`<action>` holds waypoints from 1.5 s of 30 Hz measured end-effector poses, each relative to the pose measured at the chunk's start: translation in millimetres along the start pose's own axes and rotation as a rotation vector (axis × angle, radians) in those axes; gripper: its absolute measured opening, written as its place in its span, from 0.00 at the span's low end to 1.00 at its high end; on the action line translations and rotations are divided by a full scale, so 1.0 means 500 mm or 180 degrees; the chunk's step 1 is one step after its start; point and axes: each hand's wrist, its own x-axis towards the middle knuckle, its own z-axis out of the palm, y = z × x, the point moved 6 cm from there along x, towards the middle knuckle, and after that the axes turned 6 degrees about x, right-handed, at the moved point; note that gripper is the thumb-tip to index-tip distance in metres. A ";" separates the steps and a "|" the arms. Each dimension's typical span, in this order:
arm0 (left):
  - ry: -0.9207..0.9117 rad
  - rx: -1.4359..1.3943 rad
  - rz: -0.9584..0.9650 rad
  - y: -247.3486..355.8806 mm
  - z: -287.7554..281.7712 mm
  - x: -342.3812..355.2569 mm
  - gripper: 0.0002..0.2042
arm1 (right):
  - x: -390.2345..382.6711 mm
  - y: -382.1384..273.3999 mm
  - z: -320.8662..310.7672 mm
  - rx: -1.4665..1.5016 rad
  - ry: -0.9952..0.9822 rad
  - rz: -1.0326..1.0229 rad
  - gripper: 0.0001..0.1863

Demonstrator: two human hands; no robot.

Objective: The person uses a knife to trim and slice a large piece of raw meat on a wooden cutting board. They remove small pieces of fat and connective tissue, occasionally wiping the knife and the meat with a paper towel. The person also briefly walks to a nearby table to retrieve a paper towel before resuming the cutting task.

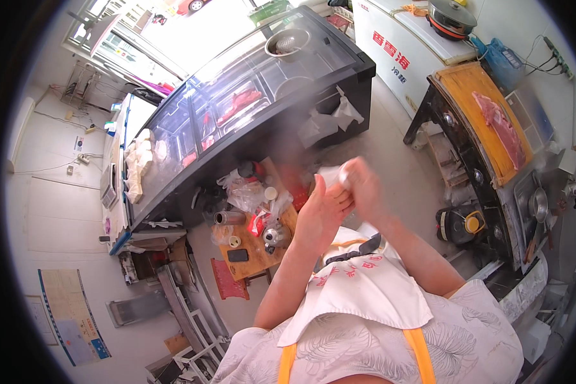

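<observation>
My left hand [325,205] and my right hand [363,192] are raised together in front of my white apron [358,294]. A small white item [332,173], perhaps a tissue or cloth, is gripped between them, partly hidden by my fingers. My right hand's fingers curl round it, slightly blurred. My left hand's fingers are bent against it, close to the right ones.
A glass display case [205,96] holds meat trays. Below it stands a cluttered wooden table [249,262] with a kettle [275,237]. At right are a white freezer [397,89], a cutting board [461,89] with raw meat [502,131], and a black-yellow container [459,224] below.
</observation>
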 end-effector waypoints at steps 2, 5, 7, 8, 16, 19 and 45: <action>-0.0463 0.0169 0.0415 0.049 0.049 -0.026 0.40 | 0.026 0.051 -0.068 0.0520 0.0369 0.0819 0.14; -0.0461 -0.0418 0.0447 0.085 0.068 -0.023 0.43 | 0.035 0.038 -0.088 0.2302 0.0749 0.0488 0.15; -0.0473 -0.0747 0.0296 0.064 0.050 -0.008 0.43 | 0.029 0.012 -0.052 0.2381 0.0665 0.0483 0.15; -0.0359 -0.0830 0.0277 0.046 0.038 0.000 0.43 | 0.023 0.008 -0.025 0.2068 0.0540 0.0609 0.16; 0.0784 0.2490 -0.0285 -0.079 -0.066 0.000 0.24 | -0.055 0.080 -0.036 0.0885 0.0568 0.1522 0.21; 0.1160 0.2390 0.0404 -0.064 -0.085 -0.010 0.17 | -0.048 0.074 -0.021 0.0225 0.0311 0.1508 0.17; 0.4815 0.2614 0.0888 0.133 -1.089 -0.263 0.14 | -0.089 0.174 0.169 -0.0640 0.0172 0.2361 0.09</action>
